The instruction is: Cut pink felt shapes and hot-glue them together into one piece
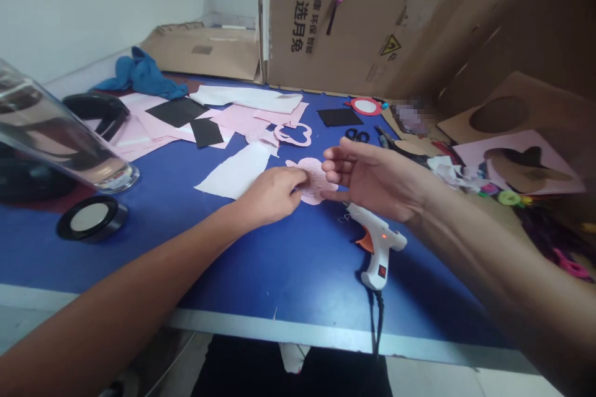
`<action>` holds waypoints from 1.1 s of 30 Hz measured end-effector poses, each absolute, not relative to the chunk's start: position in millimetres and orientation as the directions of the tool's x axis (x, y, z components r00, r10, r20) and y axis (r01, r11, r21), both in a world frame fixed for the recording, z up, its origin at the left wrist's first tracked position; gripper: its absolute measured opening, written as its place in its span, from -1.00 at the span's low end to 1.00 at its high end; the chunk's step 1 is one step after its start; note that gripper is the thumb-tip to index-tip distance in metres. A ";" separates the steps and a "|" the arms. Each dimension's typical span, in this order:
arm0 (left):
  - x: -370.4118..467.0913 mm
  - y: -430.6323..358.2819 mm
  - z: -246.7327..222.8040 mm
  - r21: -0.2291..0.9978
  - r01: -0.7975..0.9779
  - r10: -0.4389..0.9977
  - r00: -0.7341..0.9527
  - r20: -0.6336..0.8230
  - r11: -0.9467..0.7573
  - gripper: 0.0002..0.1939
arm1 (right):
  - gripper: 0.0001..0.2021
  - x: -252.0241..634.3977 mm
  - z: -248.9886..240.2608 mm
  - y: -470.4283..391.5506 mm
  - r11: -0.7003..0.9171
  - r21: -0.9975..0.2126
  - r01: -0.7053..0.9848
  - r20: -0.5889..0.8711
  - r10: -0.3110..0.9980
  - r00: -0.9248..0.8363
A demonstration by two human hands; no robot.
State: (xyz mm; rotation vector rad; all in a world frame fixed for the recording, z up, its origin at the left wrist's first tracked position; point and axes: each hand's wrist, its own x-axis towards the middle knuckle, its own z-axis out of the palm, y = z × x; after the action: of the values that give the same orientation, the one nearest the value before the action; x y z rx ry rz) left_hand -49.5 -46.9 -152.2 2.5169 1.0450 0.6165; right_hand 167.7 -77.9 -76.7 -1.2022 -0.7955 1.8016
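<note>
A small pink cut-out [320, 183] with a rounded, lobed outline lies on the blue table between my hands. My left hand [274, 193] is closed at its left edge, with thumb and fingers pinching it. To its right, my right hand [361, 172] is held palm inward with fingers apart, the lower finger close to the cut-out's edge; nothing is in it. Just below the right hand lies a white glue gun [378, 239] with an orange trigger and a lit red light. A white sheet [235, 170] rests to the left of the left hand, and a pink outline piece [298, 135] lies behind.
Pink sheets [139, 130] and black pieces [177, 111] spread across the back left. A clear bottle [60, 130] and a black round lid [90, 217] stand at left. Cardboard walls [326, 25] close the back and right; scraps and pink sheet [559, 155] lie at right.
</note>
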 end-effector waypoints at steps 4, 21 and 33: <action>-49.0 -48.0 -149.0 0.440 0.579 0.715 0.647 0.265 -0.687 -0.82 | -0.70 159.3 -83.8 -79.3 -0.502 -0.809 -0.307 -0.463 0.865 -0.193; -48.2 -49.1 -152.5 0.408 0.590 0.711 0.643 0.284 -0.697 -0.79 | -0.71 154.0 -93.7 -77.8 -0.360 -0.930 -0.074 -0.347 0.927 -0.146; -42.3 -48.3 -154.0 0.413 0.627 0.748 0.598 0.288 -0.661 -0.81 | -0.81 157.2 -93.5 -78.4 -0.298 -0.953 -0.060 -0.287 0.946 -0.148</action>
State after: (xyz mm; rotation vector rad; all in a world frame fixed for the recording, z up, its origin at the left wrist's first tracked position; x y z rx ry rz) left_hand -42.3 -48.3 -154.0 2.5591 1.1261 0.6447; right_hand 157.2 -78.4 -93.5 -1.2924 -1.0921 1.5702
